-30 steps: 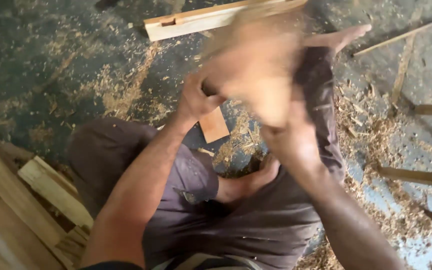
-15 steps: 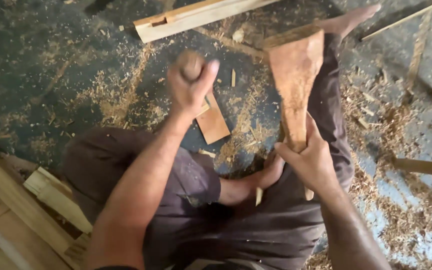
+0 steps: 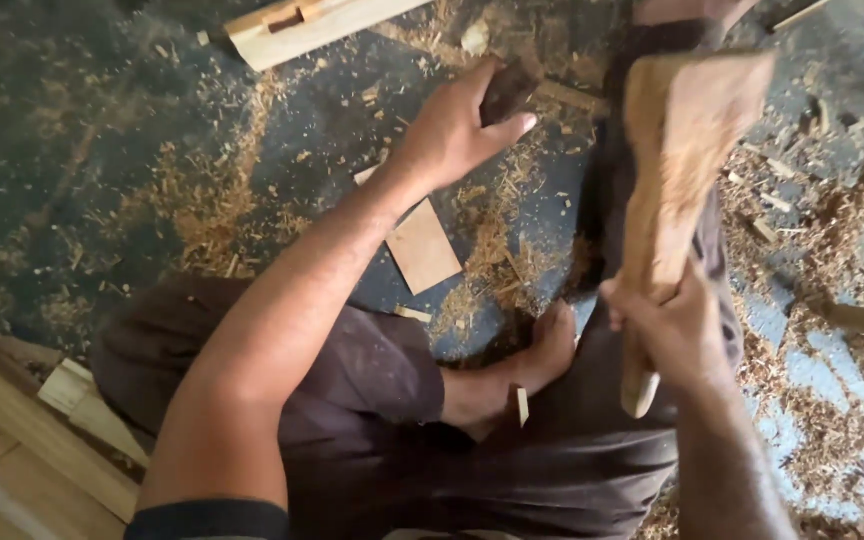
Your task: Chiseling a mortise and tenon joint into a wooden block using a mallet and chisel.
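Shavings [image 3: 472, 290] and chips strewn over the dark floor [image 3: 102, 150] suggest that a good deal of wood has already come off the workpiece [image 3: 672, 190]. This is a pale wooden piece, broad at the top and narrowing to a handle, rather like a roughed-out paddle. Its surface looks rough, so I judge the shaping to be well under way but not finished.

From the head camera, the right hand [image 3: 667, 335] has its fingers wrapped tight round the narrow lower end, the butt sticking out just below them and the wide end rising well above. The left hand [image 3: 452, 130] is stretched forward, fingers closed over a small dark block [image 3: 507, 90] pinched between fingertips and thumb. It may be a tool or an offcut; blur keeps me from telling which. A flat thin board [image 3: 422, 245] lies on the floor just below that wrist, and a long pale batten [image 3: 322, 25] lies beyond the fingertips at the top edge. A bare foot [image 3: 542, 355] sits between the two arms.

Against the frame half a second ago, the left hand has moved farther forward and to the right, nearer the workpiece, with its grip on the dark block unchanged. The right hand holds the handle at the same spot, with the piece upright as before.
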